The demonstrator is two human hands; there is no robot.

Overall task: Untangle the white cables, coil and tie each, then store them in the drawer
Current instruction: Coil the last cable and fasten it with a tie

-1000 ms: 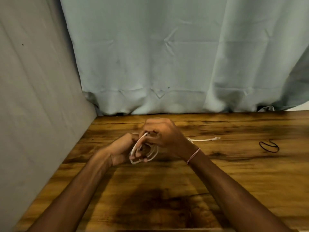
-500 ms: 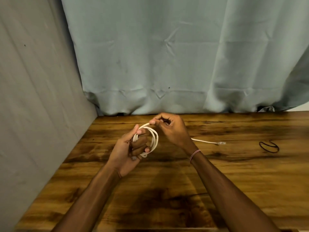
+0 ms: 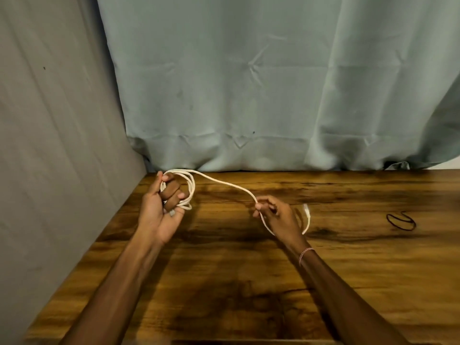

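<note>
Your right grip (image 3: 278,217), pinching the white cable (image 3: 224,184), has pulled out rightward from the coil (image 3: 191,192) your left grip (image 3: 159,207) clasps. Likely slack for another loop; tail still loose.

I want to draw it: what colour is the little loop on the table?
Black. The loop shows best in the head view.

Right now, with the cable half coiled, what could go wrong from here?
1. The white cable is looped loosely round the left hand; the loops could slip off and spring open.
2. The free end trails behind the right hand, which pinches the strand, and could twist or snag.
3. The black band, probably the tie, lies far right on the table; reaching for it may loosen the coil.
</note>
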